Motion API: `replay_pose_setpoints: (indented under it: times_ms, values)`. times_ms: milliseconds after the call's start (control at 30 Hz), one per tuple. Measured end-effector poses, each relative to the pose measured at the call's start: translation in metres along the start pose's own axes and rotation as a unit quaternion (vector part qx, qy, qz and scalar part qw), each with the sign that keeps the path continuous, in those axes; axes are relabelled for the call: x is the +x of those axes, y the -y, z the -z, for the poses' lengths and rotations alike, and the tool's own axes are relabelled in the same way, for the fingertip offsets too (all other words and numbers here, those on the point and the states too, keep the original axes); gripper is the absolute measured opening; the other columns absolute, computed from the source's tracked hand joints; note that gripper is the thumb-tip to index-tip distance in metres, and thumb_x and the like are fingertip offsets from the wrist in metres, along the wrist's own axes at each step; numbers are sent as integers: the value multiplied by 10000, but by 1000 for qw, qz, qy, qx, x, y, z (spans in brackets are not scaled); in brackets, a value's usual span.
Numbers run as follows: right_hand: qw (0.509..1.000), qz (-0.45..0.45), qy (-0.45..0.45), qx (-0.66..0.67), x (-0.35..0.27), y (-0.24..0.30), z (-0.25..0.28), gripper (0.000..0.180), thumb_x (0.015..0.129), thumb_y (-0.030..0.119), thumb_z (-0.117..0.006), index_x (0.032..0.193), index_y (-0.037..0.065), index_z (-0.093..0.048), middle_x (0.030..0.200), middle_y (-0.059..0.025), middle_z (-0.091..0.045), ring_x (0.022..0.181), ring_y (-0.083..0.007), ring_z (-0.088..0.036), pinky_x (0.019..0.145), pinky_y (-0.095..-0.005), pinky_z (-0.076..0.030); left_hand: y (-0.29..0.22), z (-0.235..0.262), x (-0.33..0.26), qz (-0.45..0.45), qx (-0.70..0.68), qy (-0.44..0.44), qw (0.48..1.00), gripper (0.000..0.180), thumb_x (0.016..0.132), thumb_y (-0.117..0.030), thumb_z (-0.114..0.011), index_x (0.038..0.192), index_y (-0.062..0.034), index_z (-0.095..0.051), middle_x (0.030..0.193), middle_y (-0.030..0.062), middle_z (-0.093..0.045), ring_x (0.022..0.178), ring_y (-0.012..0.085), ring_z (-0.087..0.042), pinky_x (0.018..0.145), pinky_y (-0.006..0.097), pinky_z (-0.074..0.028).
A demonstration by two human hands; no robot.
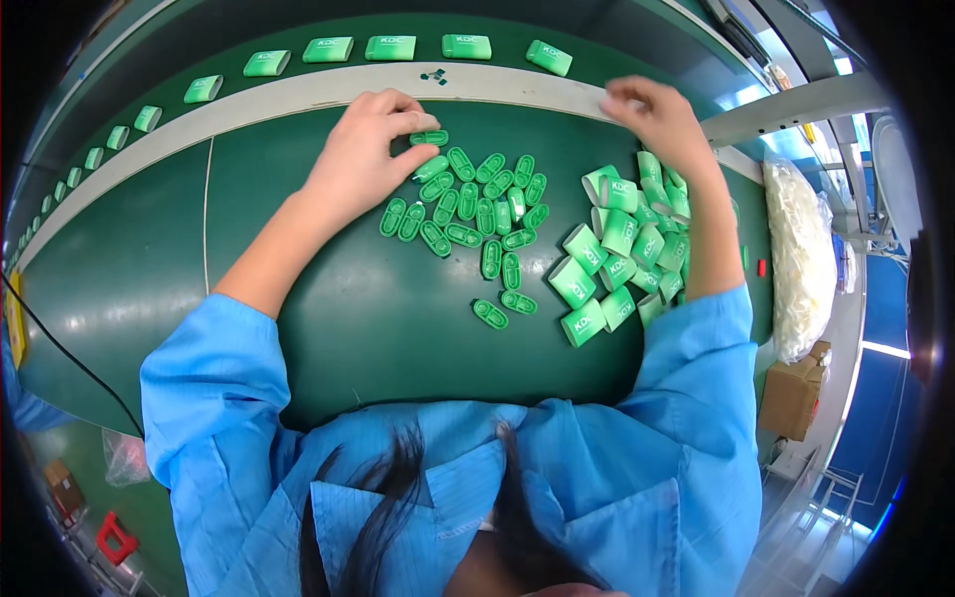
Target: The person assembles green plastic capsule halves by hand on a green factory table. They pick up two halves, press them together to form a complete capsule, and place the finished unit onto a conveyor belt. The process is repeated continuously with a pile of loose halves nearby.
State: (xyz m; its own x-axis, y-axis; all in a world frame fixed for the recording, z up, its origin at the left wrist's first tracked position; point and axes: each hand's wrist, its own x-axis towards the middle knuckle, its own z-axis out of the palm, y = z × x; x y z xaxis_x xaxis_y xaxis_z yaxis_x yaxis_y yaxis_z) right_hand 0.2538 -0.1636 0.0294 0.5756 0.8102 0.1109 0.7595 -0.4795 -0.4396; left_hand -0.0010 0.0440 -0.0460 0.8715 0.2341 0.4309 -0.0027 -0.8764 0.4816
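My left hand [373, 144] is at the upper left of a loose group of small green oval plastic trays. Its thumb and forefinger close around one oval tray [430, 138] at the group's far edge. Beneath the thumb lies another green piece [432, 168]. The other oval trays [468, 201] lie flat on the table, most with their hollow side up. My right hand [657, 114] is raised near the pale rail, with fingers bent, apart from the thumb, and nothing visible between them. Below its wrist lies a heap of green printed sleeves [619, 234], open at their ends.
Beyond the curved pale rail [477, 88], a row of green sleeves [390, 48] lies spaced out on a green belt. Small dark bits [435, 77] sit on the rail. On the right are a clear bag of white pieces [799, 259], a red bit [762, 268] and a carton [793, 395].
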Motion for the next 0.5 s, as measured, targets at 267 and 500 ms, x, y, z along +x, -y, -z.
replay_pose_setpoints:
  times_ms: [267,500]
  values:
    - [998,42,23,-45,-82,15,-3,306,690,188,-763,878,2,-609,850,-85,-643,750,-155,-581,701,-280,-464,-47,-23,37,34,-85,-47,995,228,743,-167,-697,944,-90,-620,732,63,-580,588,192,-575,579,302,-476]
    - [944,65,-16,322,-47,56,-33,279,801,103,-681,1029,-19,-578,859,-23,-619,695,-67,-561,558,-218,-451,-60,-20,53,164,-413,90,892,260,791,-77,-662,1032,-20,-583,826,4,-618,686,68,-571,615,217,-472]
